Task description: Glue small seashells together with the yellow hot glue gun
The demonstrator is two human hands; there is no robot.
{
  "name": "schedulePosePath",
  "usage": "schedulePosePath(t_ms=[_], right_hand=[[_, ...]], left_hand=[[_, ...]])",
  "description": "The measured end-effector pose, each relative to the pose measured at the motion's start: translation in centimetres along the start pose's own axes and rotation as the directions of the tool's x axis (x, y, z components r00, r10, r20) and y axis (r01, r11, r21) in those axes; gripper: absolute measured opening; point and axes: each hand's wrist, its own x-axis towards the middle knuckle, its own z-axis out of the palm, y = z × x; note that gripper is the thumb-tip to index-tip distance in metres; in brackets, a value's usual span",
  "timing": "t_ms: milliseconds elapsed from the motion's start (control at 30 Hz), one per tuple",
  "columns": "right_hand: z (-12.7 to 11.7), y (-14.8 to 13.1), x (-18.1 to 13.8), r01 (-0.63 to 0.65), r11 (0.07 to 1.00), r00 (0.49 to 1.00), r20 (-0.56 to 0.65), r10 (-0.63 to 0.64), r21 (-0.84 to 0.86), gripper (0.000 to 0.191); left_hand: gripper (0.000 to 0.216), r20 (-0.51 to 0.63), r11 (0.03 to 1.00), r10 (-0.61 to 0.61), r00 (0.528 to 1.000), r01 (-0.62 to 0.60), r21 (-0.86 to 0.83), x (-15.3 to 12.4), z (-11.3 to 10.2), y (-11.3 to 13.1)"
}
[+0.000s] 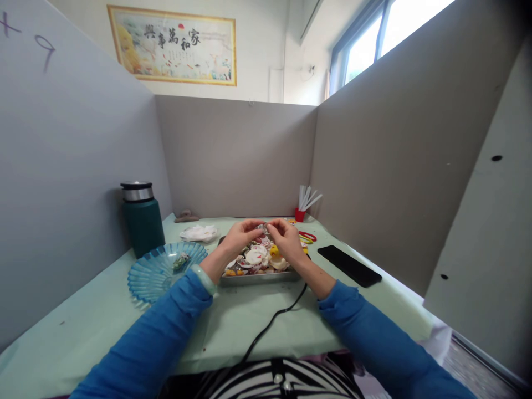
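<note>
My left hand [241, 236] and my right hand [287, 237] come close together over the far part of a grey metal tray [258, 281]. The fingertips of each are pinched, and between them is something small that I cannot make out. Beneath them the tray holds a heap of shells [256, 256], mostly white and cream with some reddish bits. A small yellow piece [275, 252] lies among them beside my right hand. My hands hide part of the tray's far side.
Left of the tray is a blue fluted glass plate [147, 277] holding a small greenish clump [181, 261]. Behind it stand a green bottle [143, 227] and crumpled white tissue [199, 233]. A phone [349, 265], a red cup of white sticks [300, 214] and a black cable [276, 316] also lie around.
</note>
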Motion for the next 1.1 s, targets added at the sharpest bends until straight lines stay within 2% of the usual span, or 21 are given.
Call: schedulePosePath(t_ms=[433,1100], right_hand=[[0.12,-0.06,-0.26,0.05,0.993,0.999,0.0,-0.05,-0.104,0.019],[0.23,-0.62,-0.57,0.127,0.967,0.988,-0.061,-0.144,-0.22,0.013]], left_hand=[[0.043,0.0,0.999,-0.023,1.0,0.023,-0.044,0.0,0.12,0.02],[0.039,0.007,1.0,-0.017,1.0,0.017,-0.026,0.09,-0.05,-0.29]])
